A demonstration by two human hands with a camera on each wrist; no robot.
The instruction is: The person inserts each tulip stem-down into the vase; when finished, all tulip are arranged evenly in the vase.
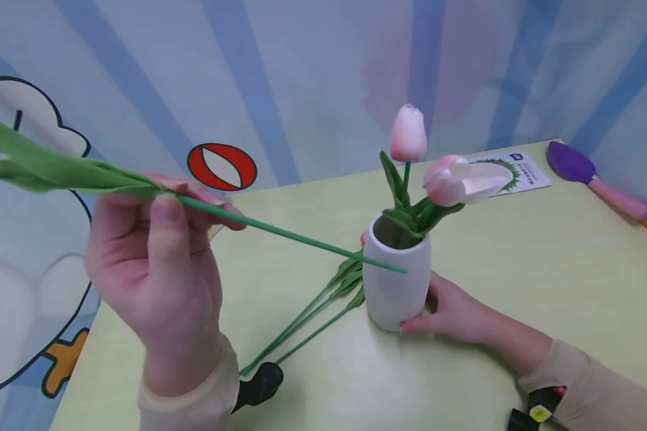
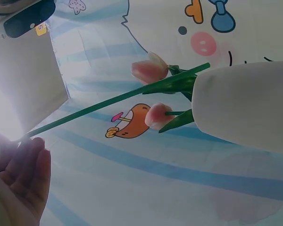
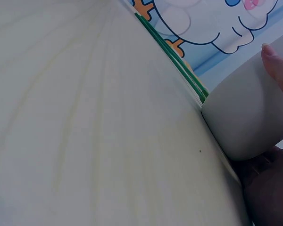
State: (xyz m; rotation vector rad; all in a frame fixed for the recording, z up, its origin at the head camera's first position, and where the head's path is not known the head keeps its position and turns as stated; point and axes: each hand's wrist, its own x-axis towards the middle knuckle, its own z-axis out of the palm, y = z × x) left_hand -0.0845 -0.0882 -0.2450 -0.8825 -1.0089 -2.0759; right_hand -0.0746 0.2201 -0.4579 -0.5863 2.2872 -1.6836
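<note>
1. L hand [image 1: 162,269] pinches green stem [image 1: 302,238] at leaf base, aloft nr. vase [image 1: 390,293]; prob. light, bendy; best held there.
2. R hand [image 1: 455,311] grips vase low, on tbl. [image 1: 523,257]; prob. slick, breakable.

Here's the left sleeve [image 1: 186,395], pale beige, a rounded black wrist device [image 1: 263,382] poking out! Over right, a matching beige sleeve [image 1: 598,383], its black unit [image 1: 542,396] sporting a yellow label [image 1: 540,413].

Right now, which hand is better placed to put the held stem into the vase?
Left, I'd judge: the left hand pinches the green stem, whose free end points toward the white vase. The right hand holds the vase low on its side, so it seems better suited to steadying it.
</note>
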